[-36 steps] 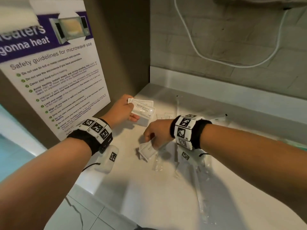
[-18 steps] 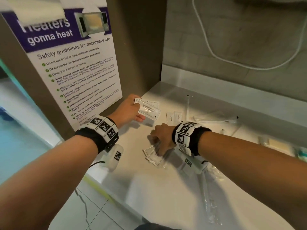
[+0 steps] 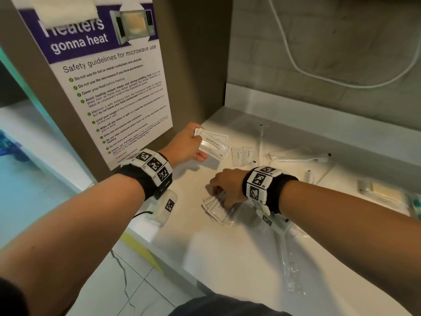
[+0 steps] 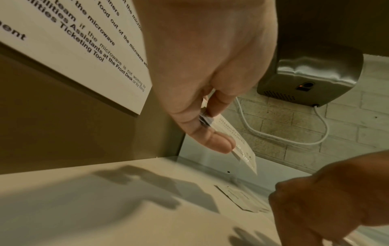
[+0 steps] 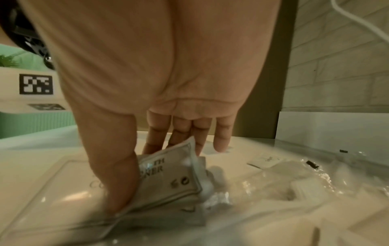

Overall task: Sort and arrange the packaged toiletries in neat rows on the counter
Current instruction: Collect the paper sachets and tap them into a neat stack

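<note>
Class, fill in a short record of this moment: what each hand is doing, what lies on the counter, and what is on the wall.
left hand: holds a stack of shampoo sachets above the counter
right hand: pinches one sachet from a pile on the counter
counter: two toothpaste sachets, clear-wrapped items
wall: microwave safety poster

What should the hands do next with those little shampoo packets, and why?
Probably lift the shampoo sachet that the right hand pinches off the counter and add it to the matching sachets fanned in the left hand, since like packets are being gathered.
</note>
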Motion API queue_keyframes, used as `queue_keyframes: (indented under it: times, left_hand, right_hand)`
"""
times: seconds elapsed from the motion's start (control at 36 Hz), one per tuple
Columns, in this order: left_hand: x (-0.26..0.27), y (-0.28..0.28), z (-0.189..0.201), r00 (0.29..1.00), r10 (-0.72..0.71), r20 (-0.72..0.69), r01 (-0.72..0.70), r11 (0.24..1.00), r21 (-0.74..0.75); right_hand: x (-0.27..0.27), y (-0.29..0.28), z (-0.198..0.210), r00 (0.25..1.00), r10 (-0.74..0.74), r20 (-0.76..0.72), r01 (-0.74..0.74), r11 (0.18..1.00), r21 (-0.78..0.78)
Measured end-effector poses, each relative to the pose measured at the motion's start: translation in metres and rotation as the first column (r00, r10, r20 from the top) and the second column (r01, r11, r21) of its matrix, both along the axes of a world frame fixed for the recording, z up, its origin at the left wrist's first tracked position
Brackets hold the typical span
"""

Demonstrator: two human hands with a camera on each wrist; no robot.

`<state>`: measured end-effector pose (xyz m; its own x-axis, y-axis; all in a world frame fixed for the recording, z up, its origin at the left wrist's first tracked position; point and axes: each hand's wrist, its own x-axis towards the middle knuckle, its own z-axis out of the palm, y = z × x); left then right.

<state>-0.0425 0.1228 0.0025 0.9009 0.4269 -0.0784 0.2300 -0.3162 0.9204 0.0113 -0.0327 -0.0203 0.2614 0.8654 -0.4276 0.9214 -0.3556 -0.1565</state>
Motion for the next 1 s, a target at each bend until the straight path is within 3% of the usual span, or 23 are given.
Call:
queue_keyframes:
  times: [0.14,0.42,0.58,0.78,0.94,1.0]
  left_hand:
    - [-0.004,0.004,0.002,1.000,0.019,0.014,-0.019,1.000,-0.004]
    - [-0.008,0.002,0.009,0.999,0.045,0.013,-0.045,0.999,0.015]
    - [-0.002,-0.012,0.016,0.998,0.058,0.014,-0.058,0.997,0.051]
    - [0.017,-0.069,0.034,0.989,-0.145,0.016,0.146,0.985,-0.089]
    - [0.032,-0.134,0.030,0.935,-0.353,0.030,0.350,0.906,-0.237]
    - [0.036,-0.161,0.025,0.907,-0.421,0.022,0.411,0.874,-0.260]
  right_hand:
    - [0.000,-0.003,0.005,0.999,0.035,-0.004,-0.035,0.996,0.084]
    - [0.003,-0.008,0.033,0.982,-0.008,-0.190,0.067,0.950,0.305]
    - [0.013,-0.024,0.064,0.959,-0.076,-0.274,0.208,0.845,0.493]
    - [0.038,-0.073,0.095,0.933,-0.298,-0.203,0.360,0.741,0.566]
    - [0.046,-0.148,0.086,0.889,-0.441,-0.123,0.442,0.754,0.487]
    - [0.044,-0.177,0.081,0.852,-0.511,-0.116,0.495,0.711,0.500]
